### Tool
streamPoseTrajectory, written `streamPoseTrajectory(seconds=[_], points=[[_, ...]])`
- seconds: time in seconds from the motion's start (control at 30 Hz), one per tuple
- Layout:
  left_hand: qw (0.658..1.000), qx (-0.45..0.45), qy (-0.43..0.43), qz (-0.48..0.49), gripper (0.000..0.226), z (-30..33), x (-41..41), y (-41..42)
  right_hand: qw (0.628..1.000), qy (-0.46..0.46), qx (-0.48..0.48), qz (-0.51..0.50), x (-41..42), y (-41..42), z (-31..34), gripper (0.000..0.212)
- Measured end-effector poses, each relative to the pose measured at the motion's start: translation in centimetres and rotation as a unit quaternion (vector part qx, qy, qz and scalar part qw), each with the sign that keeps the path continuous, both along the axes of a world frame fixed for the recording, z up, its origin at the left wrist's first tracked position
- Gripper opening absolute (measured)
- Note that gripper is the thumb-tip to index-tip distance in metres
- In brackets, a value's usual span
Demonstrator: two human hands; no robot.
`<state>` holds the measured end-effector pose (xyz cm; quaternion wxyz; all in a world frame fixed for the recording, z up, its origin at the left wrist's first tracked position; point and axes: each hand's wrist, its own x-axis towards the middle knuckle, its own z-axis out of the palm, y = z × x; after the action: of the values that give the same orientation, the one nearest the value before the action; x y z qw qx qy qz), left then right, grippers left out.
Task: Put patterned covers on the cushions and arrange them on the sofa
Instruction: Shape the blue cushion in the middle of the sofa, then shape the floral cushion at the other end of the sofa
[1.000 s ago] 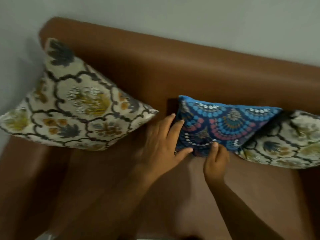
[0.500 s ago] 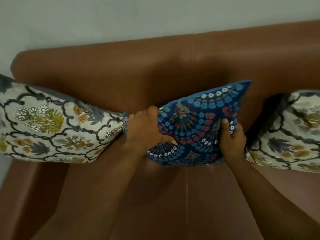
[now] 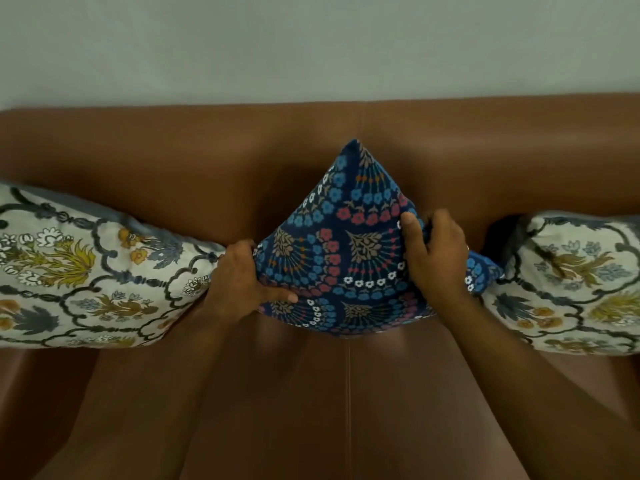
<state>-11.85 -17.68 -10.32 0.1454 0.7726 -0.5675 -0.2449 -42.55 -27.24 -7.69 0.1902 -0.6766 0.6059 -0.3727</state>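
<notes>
A blue cushion [image 3: 341, 251] with red, blue and white flower fans stands on one corner in the middle of the brown sofa [image 3: 311, 161], leaning on the backrest. My left hand [image 3: 242, 282] grips its left corner, thumb across the front. My right hand [image 3: 436, 254] grips its right side, fingers curled into the cover. A cream cushion [image 3: 86, 275] with grey lattice and yellow flowers lies to the left, touching my left hand. A matching cream cushion [image 3: 571, 285] lies to the right, close to the blue one's right corner.
The sofa seat [image 3: 346, 410] stretches below the cushions, with a centre seam. A pale wall [image 3: 311, 46] rises behind the backrest.
The blue cushion has been turned from lying slanted to standing on a corner with its tip up. Both hands have shifted to its two sides, and the view has centred on the sofa.
</notes>
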Motion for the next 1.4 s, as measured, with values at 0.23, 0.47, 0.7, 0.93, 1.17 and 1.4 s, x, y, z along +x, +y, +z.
streamPoseTrajectory(seconds=[0.23,0.47,0.7,0.93,1.17,1.4], points=[[0.951,-0.299,-0.074,-0.025,0.108,6.5,-9.4,2.4,0.993,0.006,0.03,-0.11,-6.5,5.2,0.5,0.063],[0.912,-0.329,-0.004,-0.245,0.079,11.3,-25.6,-1.3,0.944,-0.018,0.128,-0.304,-20.6,10.0,1.3,0.059],[0.887,-0.166,-0.129,-0.412,0.104,12.6,-42.3,-9.6,0.884,-0.154,0.159,-0.413,-35.2,4.3,-0.9,0.064],[0.892,-0.036,-0.306,-0.33,0.126,6.3,-50.7,-15.9,0.861,-0.292,0.225,-0.351,-39.4,-4.7,-9.7,0.063],[0.97,-0.043,-0.109,-0.211,0.112,6.0,-48.0,-15.5,0.927,-0.236,0.133,-0.261,-43.1,-3.0,1.2,0.037],[0.984,-0.003,-0.077,-0.163,0.123,3.4,-49.4,-16.6,0.978,-0.016,0.039,-0.203,-46.6,-8.1,4.8,0.064]])
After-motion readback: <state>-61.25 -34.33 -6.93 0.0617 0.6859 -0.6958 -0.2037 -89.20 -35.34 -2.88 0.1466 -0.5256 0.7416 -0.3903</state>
